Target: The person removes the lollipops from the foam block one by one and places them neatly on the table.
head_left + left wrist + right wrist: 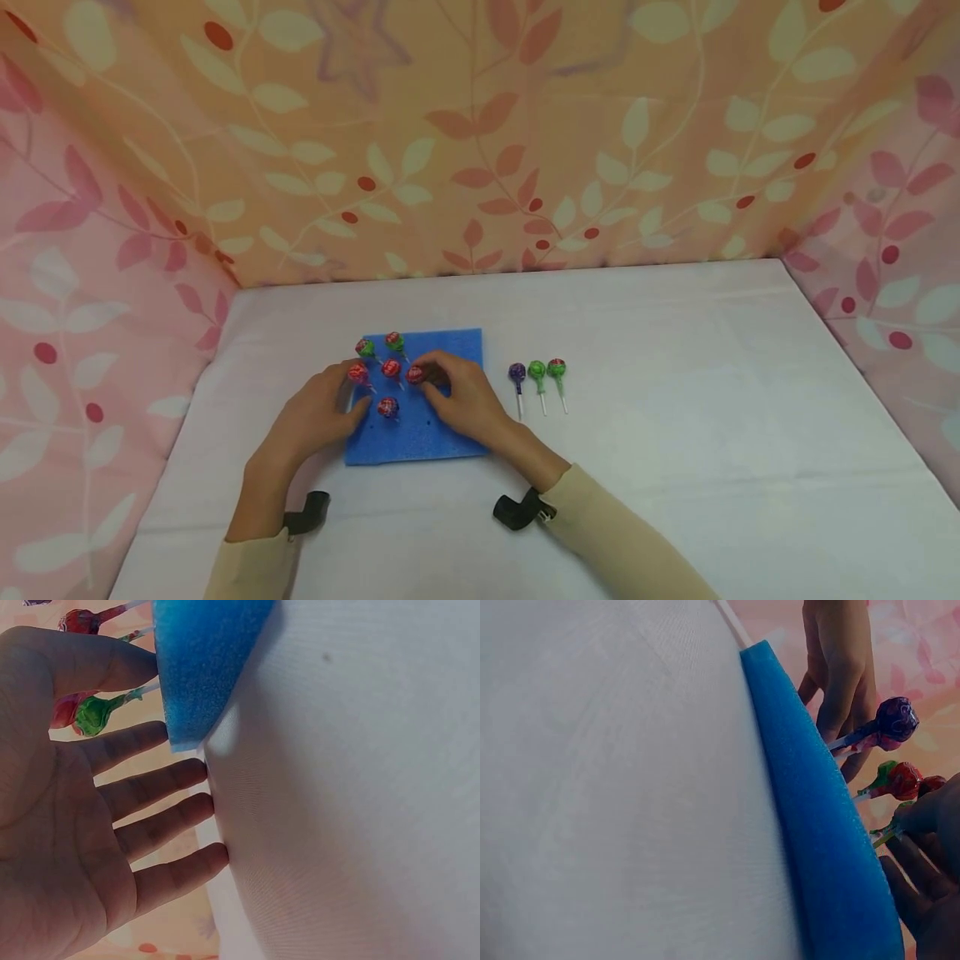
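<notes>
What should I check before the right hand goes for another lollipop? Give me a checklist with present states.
1. Blue board flat on the white table: ok.
2. Left hand at the board's left side: ok, fingers extended; how firmly it steadies the board, cannot tell.
3. Right hand free: not ok, it pinches the red lollipop.
4. That lollipop's stick fully seated: cannot tell, the fingers hide it.
5. Front-right hole unfilled: ok.
6. Loose lollipops available: ok, three lie right of the board.
</notes>
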Motion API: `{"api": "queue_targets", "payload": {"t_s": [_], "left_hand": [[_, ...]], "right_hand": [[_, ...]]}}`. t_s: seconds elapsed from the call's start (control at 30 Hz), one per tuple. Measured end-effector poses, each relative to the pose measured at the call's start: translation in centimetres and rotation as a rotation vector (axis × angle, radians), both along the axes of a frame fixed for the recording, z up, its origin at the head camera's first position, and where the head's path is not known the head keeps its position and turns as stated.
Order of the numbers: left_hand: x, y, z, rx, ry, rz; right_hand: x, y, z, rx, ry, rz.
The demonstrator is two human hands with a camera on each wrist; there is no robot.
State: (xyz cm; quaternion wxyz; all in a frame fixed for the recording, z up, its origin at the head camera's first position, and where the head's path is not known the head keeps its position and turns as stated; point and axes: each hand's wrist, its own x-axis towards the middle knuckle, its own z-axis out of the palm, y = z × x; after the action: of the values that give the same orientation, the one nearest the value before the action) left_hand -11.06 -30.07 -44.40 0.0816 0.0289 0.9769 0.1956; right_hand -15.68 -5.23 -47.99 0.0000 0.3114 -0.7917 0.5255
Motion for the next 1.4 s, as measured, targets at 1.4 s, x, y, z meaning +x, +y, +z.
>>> {"api": "queue_targets", "payload": {"t_s": [1.4], "left_hand": [[0.0, -0.1, 0.1, 0.001, -0.010, -0.006]], "right_hand": [[2.1, 8.4, 1.8, -0.126, 0.110, -0.159]]}}
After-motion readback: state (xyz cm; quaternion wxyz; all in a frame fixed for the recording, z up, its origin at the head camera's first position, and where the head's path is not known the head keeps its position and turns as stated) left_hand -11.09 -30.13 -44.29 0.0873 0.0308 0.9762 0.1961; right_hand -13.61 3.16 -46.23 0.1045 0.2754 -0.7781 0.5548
